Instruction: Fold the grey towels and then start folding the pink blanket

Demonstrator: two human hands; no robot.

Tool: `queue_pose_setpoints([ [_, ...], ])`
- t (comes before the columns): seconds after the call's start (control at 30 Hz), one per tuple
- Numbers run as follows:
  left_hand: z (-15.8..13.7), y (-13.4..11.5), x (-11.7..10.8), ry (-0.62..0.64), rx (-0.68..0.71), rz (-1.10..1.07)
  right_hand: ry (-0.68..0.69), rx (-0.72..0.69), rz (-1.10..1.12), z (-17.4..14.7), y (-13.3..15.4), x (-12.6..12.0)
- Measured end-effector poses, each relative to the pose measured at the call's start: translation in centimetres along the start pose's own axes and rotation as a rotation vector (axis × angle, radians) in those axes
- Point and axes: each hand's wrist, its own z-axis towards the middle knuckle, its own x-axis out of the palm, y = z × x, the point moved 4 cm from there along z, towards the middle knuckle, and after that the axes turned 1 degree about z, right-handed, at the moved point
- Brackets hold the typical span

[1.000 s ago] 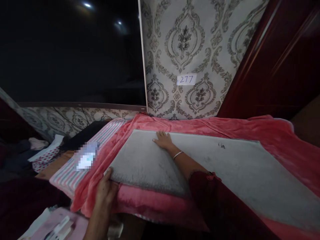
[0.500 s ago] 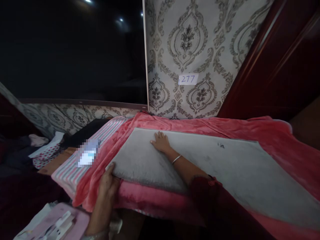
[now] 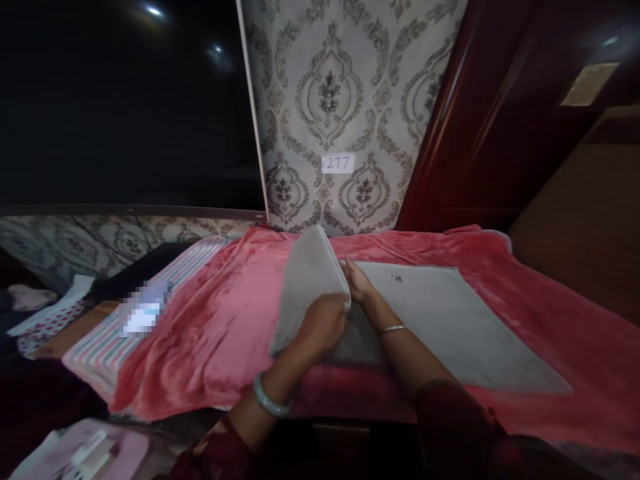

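A thin grey mat (image 3: 425, 307), pale and smooth with a small dark print, lies on a pink plush blanket (image 3: 240, 307). Its left part is raised and bent over toward the right as an upright flap (image 3: 307, 273). My left hand (image 3: 323, 327) is closed on the near edge of that flap, with a bangle on its wrist. Just right of the flap, my right hand (image 3: 361, 287) rests against the mat at the bend, its fingers stretched out and partly hidden behind the flap.
A lit phone-like device (image 3: 145, 317), blurred, lies on striped cloth (image 3: 100, 333) at the left. A pink case (image 3: 115, 447) with white items sits at the lower left. Behind stand a large dark screen (image 3: 125, 107), a patterned wall marked 277 and a dark red wooden panel (image 3: 480, 120).
My left hand has lifted the mat's left end and carried it to the right, baring pink blanket. My right hand has gone from lying flat on the mat to the bend. The view has shifted right.
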Motion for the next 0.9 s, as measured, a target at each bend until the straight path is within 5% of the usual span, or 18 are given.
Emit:
queue_pose_setpoints([
  [0.1, -1.5, -0.9, 5.6, 0.201, 0.031, 0.230, -0.138, 0.049, -0.050, -2.6, -0.8, -3.8],
  [0.17, -2.7, -0.5, 7.3, 0.224, 0.054, 0.334, -0.207, 0.047, -0.088, -3.2, -1.6, -5.0],
  [0.33, -3.8, 0.4, 7.4, 0.149, 0.078, 0.452, -0.322, -0.011, -0.152, -1.3, -1.8, -5.4],
  [0.5, -2.8, -1.2, 8.2, 0.022, 0.220, 0.487, -0.455, -0.090, -0.253, -1.7, 0.2, -7.7],
  [0.7, -3.0, -1.5, 12.7, 0.143, 0.283, 0.622, -0.536, -0.041, -0.360, -5.1, -0.9, -10.5],
  [0.9, -3.4, -1.7, 12.2, 0.131, 0.315, 0.616, -0.582, -0.050, -0.487, -4.1, -1.4, -11.3],
])
